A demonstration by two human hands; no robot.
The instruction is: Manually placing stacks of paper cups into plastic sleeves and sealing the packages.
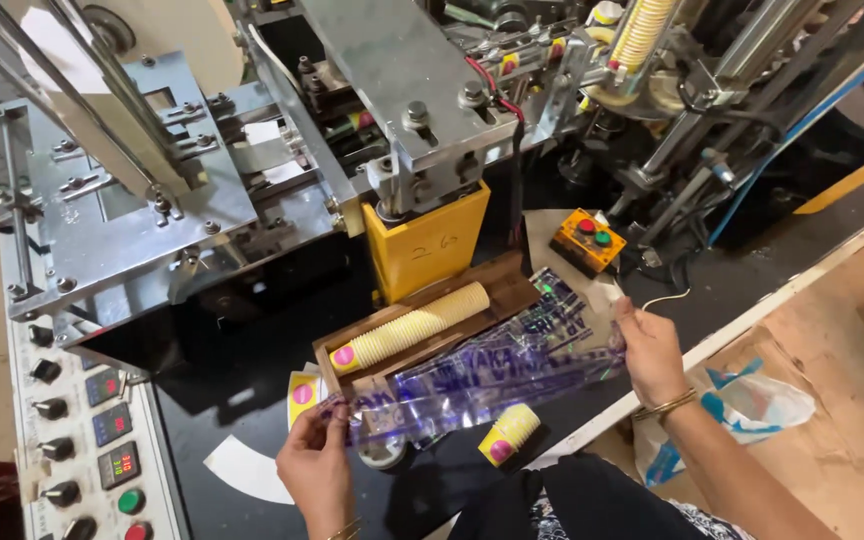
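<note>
I hold the clear printed plastic sleeve [482, 372] stretched between both hands: my left hand [317, 462] pinches its lower-left end and my right hand [650, 350] pinches its upper-right end, both closed on the film. Its long axis runs diagonally from lower centre toward the right. It lies parallel to, and just in front of, the stack of yellow paper cups [412, 328] in the wooden tray [507, 290].

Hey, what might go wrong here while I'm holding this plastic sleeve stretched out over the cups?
1. The thin clear sleeve, pulled taut between your left hand and right hand, might tear or slip from your fingers.
2. The short cup stack lies loose near the table edge and may roll off.
3. The sleeve hangs just over the long cup stack in the wooden tray and might snag it.
</note>
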